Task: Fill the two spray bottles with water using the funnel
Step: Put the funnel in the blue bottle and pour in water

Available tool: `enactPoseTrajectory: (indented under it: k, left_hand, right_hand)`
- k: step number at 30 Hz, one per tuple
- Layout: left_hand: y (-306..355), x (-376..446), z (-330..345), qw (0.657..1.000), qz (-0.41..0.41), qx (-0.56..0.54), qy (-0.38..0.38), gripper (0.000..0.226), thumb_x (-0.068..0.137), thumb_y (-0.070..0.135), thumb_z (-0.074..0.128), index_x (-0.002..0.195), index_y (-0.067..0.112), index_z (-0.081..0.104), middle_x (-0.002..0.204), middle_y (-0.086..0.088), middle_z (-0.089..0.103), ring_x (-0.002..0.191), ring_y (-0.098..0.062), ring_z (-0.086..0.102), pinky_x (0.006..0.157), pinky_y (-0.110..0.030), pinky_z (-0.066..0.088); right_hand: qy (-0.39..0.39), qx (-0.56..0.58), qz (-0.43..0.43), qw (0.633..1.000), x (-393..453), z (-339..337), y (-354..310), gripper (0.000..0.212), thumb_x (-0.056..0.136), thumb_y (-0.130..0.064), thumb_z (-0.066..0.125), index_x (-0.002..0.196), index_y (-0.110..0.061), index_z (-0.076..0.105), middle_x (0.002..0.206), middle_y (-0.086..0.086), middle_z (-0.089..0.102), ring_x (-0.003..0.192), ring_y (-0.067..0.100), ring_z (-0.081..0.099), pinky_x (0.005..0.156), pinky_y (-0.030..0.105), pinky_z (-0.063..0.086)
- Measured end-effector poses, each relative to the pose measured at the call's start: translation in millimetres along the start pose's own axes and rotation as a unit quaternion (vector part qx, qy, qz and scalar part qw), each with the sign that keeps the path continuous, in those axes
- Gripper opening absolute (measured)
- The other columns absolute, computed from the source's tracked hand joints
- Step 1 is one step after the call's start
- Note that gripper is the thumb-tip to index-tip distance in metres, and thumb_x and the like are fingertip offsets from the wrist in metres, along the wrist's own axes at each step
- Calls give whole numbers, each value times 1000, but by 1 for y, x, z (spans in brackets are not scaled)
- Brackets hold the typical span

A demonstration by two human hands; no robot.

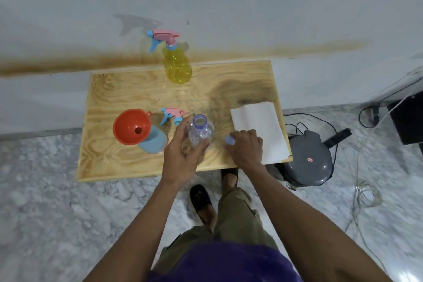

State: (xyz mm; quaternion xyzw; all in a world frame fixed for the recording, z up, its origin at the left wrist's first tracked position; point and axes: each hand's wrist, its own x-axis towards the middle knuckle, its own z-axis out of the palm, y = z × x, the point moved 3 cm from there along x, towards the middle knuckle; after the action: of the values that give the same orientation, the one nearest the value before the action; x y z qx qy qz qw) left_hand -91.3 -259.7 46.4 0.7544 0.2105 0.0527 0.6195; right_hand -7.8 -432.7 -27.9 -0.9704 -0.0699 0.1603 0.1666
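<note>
**On the little wooden table: water bottle's open, funnel's already parked**

On the plywood table (pixel 109 162), everything I need sits within reach. The clear water bottle (pixel 201 131) stands uncapped near the middle of the front half, and my left hand (pixel 183 155) wraps loosely around it from the 7 o'clock side, thumb and fingers curled on the body. My right hand (pixel 246 147) is just to the bottle's 3 o'clock, pinching the small lilac cap (pixel 229 139) low against the table.

At the bottle's 9 o'clock, the orange funnel (pixel 132 126) already sits in the neck of the blue spray bottle (pixel 153 143), whose trigger head (pixel 174 115) lies loose between the two. The yellow spray bottle (pixel 177 65), head on, stands at 12 o'clock by the back edge.

Handling guess: that thin plastic looks squishy, so I'd grip mid-body and gently, since a hard squeeze on an open bottle would burp water out. The blue bottle looks light and top-heavy under the funnel, so it could tip if nudged.

Room-wise, the front-left area is open for the pour. The folded paper towel (pixel 258 130) fills the 3 o'clock side up to the edge, and the funnel bottle isn't far from the front edge. On the floor at 4 o'clock there's a grey appliance (pixel 307 162) with cables, so I'd keep spills away from there.
</note>
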Motion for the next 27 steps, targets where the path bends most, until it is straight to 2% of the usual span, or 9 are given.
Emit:
enactPoseTrajectory:
  k: [4, 10, 13, 16, 20, 24, 27]
  left_hand:
    - [-3, 0, 1, 1000, -7, 2, 2, 65, 88, 14, 76, 145, 25, 47, 128, 16, 66, 124, -3, 59, 96, -51, 56]
    - [-3, -1, 1, 1000, -15, -3, 1, 67, 89, 14, 76, 147, 25, 45, 133, 10, 64, 128, -7, 57, 99, -53, 54]
    - [-2, 0, 0, 1000, -15, 1, -3, 65, 89, 15, 76, 146, 26, 46, 132, 11, 65, 127, -8, 57, 98, -53, 54]
    - [-2, 0, -1, 1000, -13, 5, -9, 65, 89, 18, 76, 146, 27, 45, 132, 11, 64, 127, -7, 57, 97, -52, 55]
    - [-1, -2, -2, 1000, -3, 9, -4, 68, 88, 21, 77, 147, 27, 45, 136, 10, 62, 131, -4, 53, 99, -52, 54]
    - [3, -4, -3, 998, 6, 60, 5, 67, 85, 32, 79, 145, 28, 49, 140, 16, 59, 131, 8, 47, 109, -44, 47]
    - [8, -1, -8, 992, 30, 120, 6, 67, 84, 42, 78, 144, 29, 51, 140, 17, 57, 130, 7, 48, 107, -40, 47]
  right_hand:
    - [6, -67, -20, 998, 4, 11, 1, 27, 94, -37, 54, 114, -29, 69, 112, -4, 69, 116, 25, 45, 96, 42, 29]
    - [-11, -82, -14, 996, 8, 17, 3, 28, 94, -38, 54, 116, -30, 69, 114, -4, 69, 116, 25, 45, 96, 42, 29]
    - [-8, -71, -9, 997, 5, 16, 4, 33, 92, -38, 58, 124, -31, 64, 120, -3, 66, 118, 26, 45, 97, 42, 31]
    - [4, 29, 7, 1000, -6, 7, -1, 47, 88, -36, 69, 133, -29, 58, 129, -2, 62, 123, 25, 45, 99, 42, 35]
    - [-1, 231, -11, 973, -29, -8, -20, 75, 75, -32, 84, 142, -27, 49, 134, -2, 58, 124, 21, 46, 97, 39, 45]
    - [-17, 293, -53, 954, -41, -13, -39, 94, 72, -34, 88, 151, -30, 36, 146, -5, 50, 129, 16, 47, 101, 35, 44]
    - [-5, 313, -76, 947, -37, -15, -54, 93, 70, -40, 87, 149, -32, 38, 141, -6, 58, 126, 15, 56, 101, 42, 49]
